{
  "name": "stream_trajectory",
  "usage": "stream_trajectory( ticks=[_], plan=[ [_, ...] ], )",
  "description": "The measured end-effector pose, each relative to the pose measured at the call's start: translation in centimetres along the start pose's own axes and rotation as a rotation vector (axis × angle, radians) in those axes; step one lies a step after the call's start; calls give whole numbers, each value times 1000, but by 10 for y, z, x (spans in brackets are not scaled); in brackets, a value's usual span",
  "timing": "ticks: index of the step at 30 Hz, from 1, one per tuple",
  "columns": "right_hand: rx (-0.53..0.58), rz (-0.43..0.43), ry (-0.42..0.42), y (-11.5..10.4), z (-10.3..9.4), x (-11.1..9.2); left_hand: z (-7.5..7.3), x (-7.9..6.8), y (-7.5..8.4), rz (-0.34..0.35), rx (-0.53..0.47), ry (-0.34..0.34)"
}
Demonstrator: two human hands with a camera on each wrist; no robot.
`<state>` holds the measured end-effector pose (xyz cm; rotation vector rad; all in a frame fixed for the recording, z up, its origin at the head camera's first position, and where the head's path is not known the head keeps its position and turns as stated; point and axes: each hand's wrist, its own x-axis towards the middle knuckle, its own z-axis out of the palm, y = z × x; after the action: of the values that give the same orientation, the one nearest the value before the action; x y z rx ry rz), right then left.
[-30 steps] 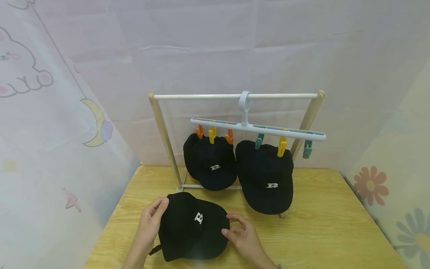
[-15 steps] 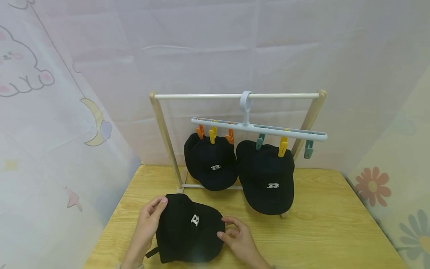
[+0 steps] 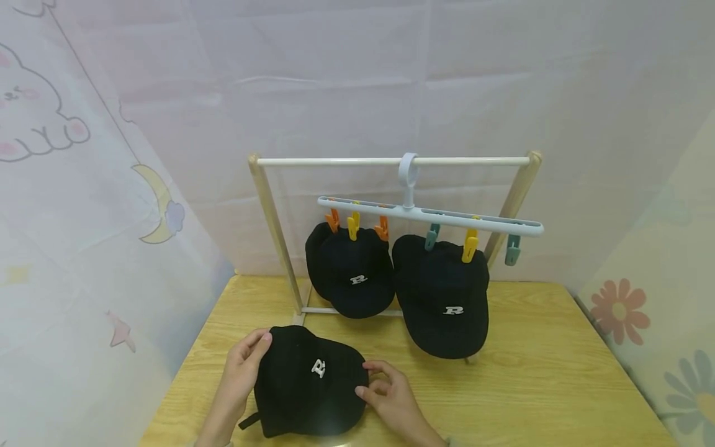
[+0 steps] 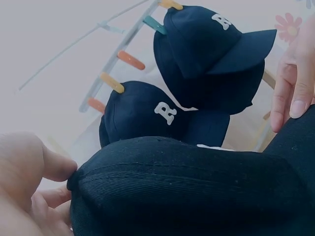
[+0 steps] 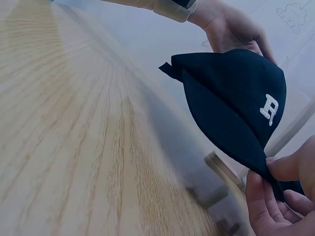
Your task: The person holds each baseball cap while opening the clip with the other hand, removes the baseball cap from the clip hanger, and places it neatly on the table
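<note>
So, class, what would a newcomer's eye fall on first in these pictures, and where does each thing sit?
Probably the left hanging cap and the right hanging cap, both black, side by side under the pale hanger in the head view. Next might come the orange, yellow and green clips spaced along that hanger. In front, a third black cap is held by the left grip and by the right grip, which pinches its brim.

The head view looks forward and down; both nearer wrist views share the held cap [image 3: 301, 388].
</note>
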<state>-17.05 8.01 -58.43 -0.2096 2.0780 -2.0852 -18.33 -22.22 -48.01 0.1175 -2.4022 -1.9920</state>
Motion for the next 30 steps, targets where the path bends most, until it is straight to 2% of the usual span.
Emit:
stream_trajectory(
  ticks=[5, 12, 30],
  plan=[
    [-35, 6, -13, -1, 1, 4, -3, 4, -6, -12, 51, -13],
    [-14, 12, -35, 7, 8, 9, -7, 6, -13, -41, 50, -31],
    [-86, -6, -18, 19, 5, 13, -2, 14, -27, -83, 64, -36]
  ],
)
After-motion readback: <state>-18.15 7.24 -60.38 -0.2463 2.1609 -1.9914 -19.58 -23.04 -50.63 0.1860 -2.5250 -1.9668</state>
